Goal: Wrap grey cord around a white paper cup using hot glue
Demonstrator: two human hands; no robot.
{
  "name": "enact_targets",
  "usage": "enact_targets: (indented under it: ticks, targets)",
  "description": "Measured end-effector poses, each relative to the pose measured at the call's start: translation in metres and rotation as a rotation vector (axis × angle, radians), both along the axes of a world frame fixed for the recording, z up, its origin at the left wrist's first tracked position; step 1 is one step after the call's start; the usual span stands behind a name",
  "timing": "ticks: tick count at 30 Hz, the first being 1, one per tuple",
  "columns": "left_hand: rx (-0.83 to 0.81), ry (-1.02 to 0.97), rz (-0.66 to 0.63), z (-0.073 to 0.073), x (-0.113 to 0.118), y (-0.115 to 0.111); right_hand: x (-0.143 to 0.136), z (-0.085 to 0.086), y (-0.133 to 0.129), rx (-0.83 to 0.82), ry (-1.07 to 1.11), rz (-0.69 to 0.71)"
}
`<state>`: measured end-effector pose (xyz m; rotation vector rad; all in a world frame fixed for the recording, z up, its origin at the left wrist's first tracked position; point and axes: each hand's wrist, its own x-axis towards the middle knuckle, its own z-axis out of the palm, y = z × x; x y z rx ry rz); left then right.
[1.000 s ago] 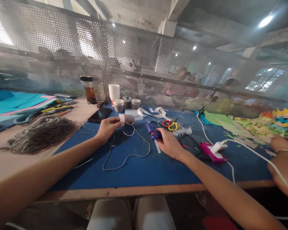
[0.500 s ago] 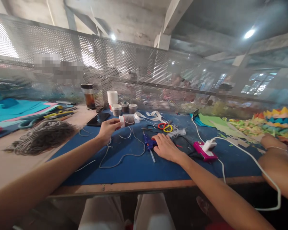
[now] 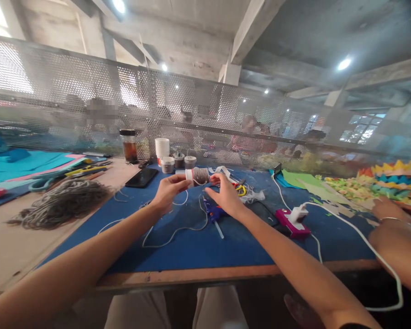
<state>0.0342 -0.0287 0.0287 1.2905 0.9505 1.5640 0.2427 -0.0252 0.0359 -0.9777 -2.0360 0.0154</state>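
Observation:
My left hand (image 3: 169, 189) grips a small white paper cup (image 3: 189, 176) by its rim end, holding it sideways above the blue mat. Grey cord (image 3: 200, 176) is wound around the cup's body, and a loose length trails onto the mat. Beside the cup's far end, my right hand (image 3: 225, 194) is open, thumb apart from its curled fingers; whether a fingertip touches the cord is unclear. Below it lies a blue glue gun (image 3: 213, 210) with a clear glue stick (image 3: 219, 230) protruding toward me.
Behind the cup stand stacked paper cups (image 3: 162, 148) and several cord-wrapped ones. A phone (image 3: 141, 177), a jar (image 3: 130, 148) and a grey yarn bundle (image 3: 63, 203) are leftward. Yellow-handled scissors (image 3: 240, 190) and a pink power strip (image 3: 292, 223) lie rightward, near another person's arm (image 3: 393, 233).
My right hand has left the glue gun and risen to the cup's far end. My left hand has brought the cord-wound cup rightward and slightly nearer.

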Motion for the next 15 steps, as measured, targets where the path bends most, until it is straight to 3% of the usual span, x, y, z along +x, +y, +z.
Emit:
enact_targets:
  ticks: [7, 15]
  targets:
    - [-0.056, 0.013, -0.021, -0.012, -0.005, -0.003, -0.015, -0.006, -0.006, 0.143, -0.128, -0.061]
    - [-0.024, 0.113, -0.037, -0.012, -0.001, -0.011, -0.012, -0.006, -0.007, 0.163, -0.158, -0.086]
